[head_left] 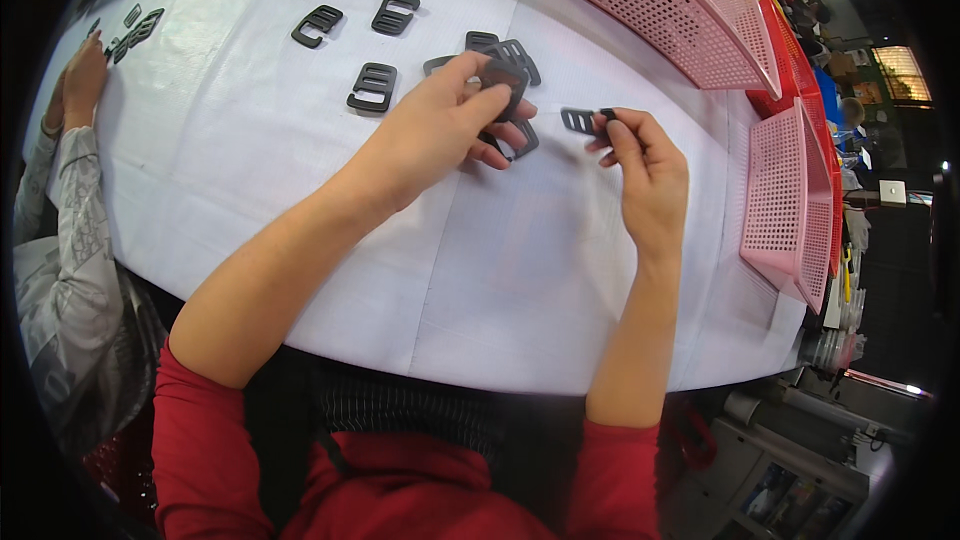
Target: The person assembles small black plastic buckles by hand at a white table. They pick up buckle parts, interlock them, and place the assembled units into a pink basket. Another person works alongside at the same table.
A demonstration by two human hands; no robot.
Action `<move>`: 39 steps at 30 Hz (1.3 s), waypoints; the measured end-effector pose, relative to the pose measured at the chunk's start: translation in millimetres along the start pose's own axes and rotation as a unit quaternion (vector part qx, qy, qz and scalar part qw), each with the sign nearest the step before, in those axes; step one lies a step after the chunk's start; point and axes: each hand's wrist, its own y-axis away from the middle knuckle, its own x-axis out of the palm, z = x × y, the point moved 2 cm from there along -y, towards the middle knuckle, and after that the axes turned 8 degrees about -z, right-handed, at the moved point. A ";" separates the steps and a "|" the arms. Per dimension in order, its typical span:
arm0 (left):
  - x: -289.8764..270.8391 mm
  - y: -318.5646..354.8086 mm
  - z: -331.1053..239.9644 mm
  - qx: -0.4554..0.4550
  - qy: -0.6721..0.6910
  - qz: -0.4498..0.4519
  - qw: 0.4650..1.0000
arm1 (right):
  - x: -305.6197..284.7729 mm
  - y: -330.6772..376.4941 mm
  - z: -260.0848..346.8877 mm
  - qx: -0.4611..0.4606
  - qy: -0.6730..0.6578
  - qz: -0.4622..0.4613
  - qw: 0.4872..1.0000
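My left hand (462,115) pinches a black strap buckle (507,82) between thumb and fingers, just over a small heap of similar black buckles (517,52) on the white table. To its right, my right hand (650,168) grips another black slotted buckle (580,121) by one end, with its ladder-like bars pointing left. The two held pieces are apart. Loose buckles lie flat beyond my left hand, among them one with an open hook side (373,87) and two farther off, one upright (396,14) and one tilted (317,27).
Pink perforated baskets stand along the far right edge, one long (650,0) and one smaller (775,175), with red baskets (790,40) behind. At the left, a co-worker's hands (84,80) handle more buckles (140,33) on the white table (500,310).
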 end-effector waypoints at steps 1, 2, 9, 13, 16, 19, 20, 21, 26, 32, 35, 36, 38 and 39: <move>1.4 1.8 0.5 0.005 -0.013 0.005 1.000 | -4.1 3.0 5.8 0.035 -0.066 0.020 0.997; 4.4 2.9 3.6 0.000 0.004 0.037 0.999 | -6.5 6.1 10.9 0.071 -0.131 0.040 0.988; 12.4 4.6 19.1 -0.031 0.060 0.163 0.984 | 6.9 15.1 23.3 0.082 -0.150 0.029 0.985; 13.0 3.8 18.5 -0.049 0.075 0.167 0.982 | 6.8 15.3 22.5 0.086 -0.147 0.009 0.985; 13.0 3.1 20.0 -0.055 0.083 0.170 0.980 | 7.4 15.5 21.5 0.082 -0.141 0.002 0.987; 13.2 1.2 23.1 -0.050 0.084 0.166 0.981 | 8.0 16.2 23.3 0.087 -0.121 -0.007 0.989; 13.1 0.8 23.7 -0.047 0.084 0.164 0.982 | 8.5 16.5 23.8 0.086 -0.120 -0.008 0.989; 13.3 0.8 23.4 -0.052 0.088 0.167 0.981 | 8.8 17.2 24.0 0.085 -0.119 -0.010 0.989; 13.6 2.9 21.0 -0.071 0.085 0.164 0.980 | 9.9 17.8 20.9 0.083 -0.124 -0.003 0.989; 12.9 3.6 22.4 -0.056 0.066 0.164 0.983 | 9.8 18.5 22.0 0.102 -0.092 0.049 0.989; 14.8 3.4 18.7 -0.114 0.091 0.152 0.978 | 0.8 17.0 20.0 0.102 -0.128 0.080 0.983; 14.5 3.3 16.0 -0.131 0.127 0.158 0.970 | -4.4 14.9 18.4 0.082 -0.149 0.093 0.981; 13.5 2.5 9.7 -0.166 0.199 0.169 0.951 | -5.2 13.4 15.6 0.019 -0.194 0.112 0.974; 12.7 3.7 6.3 -0.173 0.174 0.180 0.953 | -2.6 12.8 13.0 -0.024 -0.217 0.117 0.969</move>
